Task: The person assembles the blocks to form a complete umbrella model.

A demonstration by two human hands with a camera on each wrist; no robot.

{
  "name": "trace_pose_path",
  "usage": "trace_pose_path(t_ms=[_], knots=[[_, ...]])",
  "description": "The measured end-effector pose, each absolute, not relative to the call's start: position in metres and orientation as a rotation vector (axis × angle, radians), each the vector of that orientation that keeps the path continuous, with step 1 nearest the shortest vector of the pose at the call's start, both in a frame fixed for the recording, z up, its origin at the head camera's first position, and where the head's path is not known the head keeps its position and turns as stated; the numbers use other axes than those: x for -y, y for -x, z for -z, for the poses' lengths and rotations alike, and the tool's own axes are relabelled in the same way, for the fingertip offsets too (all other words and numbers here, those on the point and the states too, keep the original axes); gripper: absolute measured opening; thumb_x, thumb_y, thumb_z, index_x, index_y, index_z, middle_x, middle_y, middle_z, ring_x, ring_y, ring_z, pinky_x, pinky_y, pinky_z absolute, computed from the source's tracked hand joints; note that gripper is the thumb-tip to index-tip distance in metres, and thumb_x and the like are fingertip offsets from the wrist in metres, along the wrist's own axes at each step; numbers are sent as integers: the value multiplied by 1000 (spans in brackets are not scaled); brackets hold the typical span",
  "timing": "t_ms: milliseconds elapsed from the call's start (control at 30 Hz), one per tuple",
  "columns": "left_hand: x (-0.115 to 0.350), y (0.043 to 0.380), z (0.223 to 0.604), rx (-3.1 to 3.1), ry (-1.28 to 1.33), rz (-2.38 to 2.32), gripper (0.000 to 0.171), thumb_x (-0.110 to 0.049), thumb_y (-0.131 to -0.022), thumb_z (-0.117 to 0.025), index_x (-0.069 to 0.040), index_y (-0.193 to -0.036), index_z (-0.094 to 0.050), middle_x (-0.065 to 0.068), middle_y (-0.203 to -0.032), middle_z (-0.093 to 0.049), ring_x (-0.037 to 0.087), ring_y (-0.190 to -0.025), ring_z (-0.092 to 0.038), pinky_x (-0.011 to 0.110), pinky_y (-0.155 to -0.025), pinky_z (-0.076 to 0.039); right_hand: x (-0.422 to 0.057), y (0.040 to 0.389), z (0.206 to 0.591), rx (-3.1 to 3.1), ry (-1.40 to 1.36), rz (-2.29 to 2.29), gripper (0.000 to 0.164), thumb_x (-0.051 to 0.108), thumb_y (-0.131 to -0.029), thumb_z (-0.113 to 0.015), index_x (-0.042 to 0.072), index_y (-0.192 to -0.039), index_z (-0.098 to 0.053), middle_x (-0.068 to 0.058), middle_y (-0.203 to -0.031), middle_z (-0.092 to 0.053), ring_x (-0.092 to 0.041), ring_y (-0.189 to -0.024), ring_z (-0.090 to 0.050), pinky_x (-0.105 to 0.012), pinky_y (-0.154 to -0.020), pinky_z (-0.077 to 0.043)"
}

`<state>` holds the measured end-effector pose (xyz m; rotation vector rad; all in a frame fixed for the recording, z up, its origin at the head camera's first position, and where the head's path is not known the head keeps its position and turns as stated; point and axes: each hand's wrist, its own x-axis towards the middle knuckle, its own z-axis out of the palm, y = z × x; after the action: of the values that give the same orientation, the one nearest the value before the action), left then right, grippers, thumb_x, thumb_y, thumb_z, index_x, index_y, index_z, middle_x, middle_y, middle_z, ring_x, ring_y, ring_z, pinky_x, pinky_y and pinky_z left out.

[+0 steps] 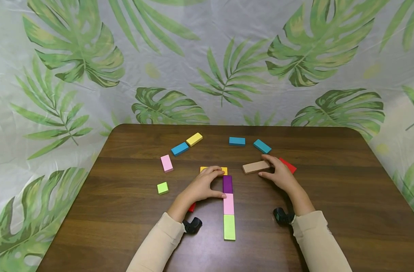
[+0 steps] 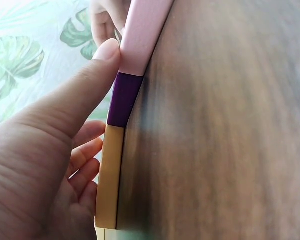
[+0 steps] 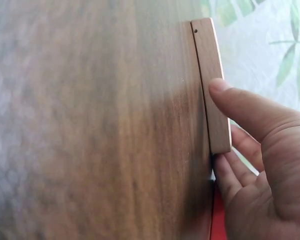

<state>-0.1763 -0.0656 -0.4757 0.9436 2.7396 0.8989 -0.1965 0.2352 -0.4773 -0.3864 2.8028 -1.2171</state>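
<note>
An upright column of flat blocks lies on the table: purple (image 1: 227, 184) at the top, pink (image 1: 228, 204) under it, lime green (image 1: 229, 227) nearest me. An orange-yellow block (image 2: 110, 180) lies crosswise at the column's far end. My left hand (image 1: 201, 187) spans the corner from the left, its thumb touching the pink block's edge and its loosely bent fingers over the orange-yellow one. To the right, my right hand (image 1: 282, 174) pinches the near-right end of a light brown wooden block (image 1: 254, 167), which lies slightly slanted, thumb on its front side.
A red block (image 1: 288, 165) lies behind my right hand; another red piece (image 1: 192, 207) is mostly hidden beneath my left wrist. Two blue blocks (image 1: 237, 141) sit at the back right. Along the left are yellow (image 1: 194, 139), blue (image 1: 180, 149), pink (image 1: 166, 163) and small lime (image 1: 162, 188) blocks.
</note>
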Motion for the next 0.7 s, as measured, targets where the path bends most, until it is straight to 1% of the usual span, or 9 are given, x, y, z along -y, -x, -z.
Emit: trace_pose_path(t_ms=[167, 367, 533, 700], knots=[[66, 176, 475, -2737, -940, -904, 75, -49, -66, -75, -10, -125, -51, 2, -131, -41, 18, -122, -34, 34, -100, -28, -234, 197, 478, -2829, 411, 1195, 54, 13, -80, -68, 0, -128, -46, -20, -125, -44, -35, -111, -42, -49, -91, -33], [66, 176, 474, -2737, -935, -900, 75, -49, -66, -75, -11, -126, -51, 2, -131, -41, 17, -122, -33, 34, -100, -28, -234, 196, 479, -2840, 403, 1180, 42, 15, -81, -68, 2, -118, -56, -17, -117, -48, -33, -106, -46, -49, -88, -36], [66, 176, 475, -2732, -927, -907, 75, -49, -66, -75, -11, -126, -51, 2, -131, -41, 18, -122, -33, 34, -100, -28, -231, 193, 478, -2847, 391, 1188, 39, 17, -80, -68, 2, -114, -58, -15, -114, -49, -32, -101, -47, -47, -85, -38], [66, 176, 475, -2731, -923, -912, 75, -49, -65, -75, -11, -125, -51, 2, -132, -41, 18, -122, -34, 34, -100, -29, -227, 192, 476, -2860, 406, 1201, 38, 18, -80, -69, 2, -112, -59, -14, -110, -50, -28, -92, -47, -42, -78, -38]])
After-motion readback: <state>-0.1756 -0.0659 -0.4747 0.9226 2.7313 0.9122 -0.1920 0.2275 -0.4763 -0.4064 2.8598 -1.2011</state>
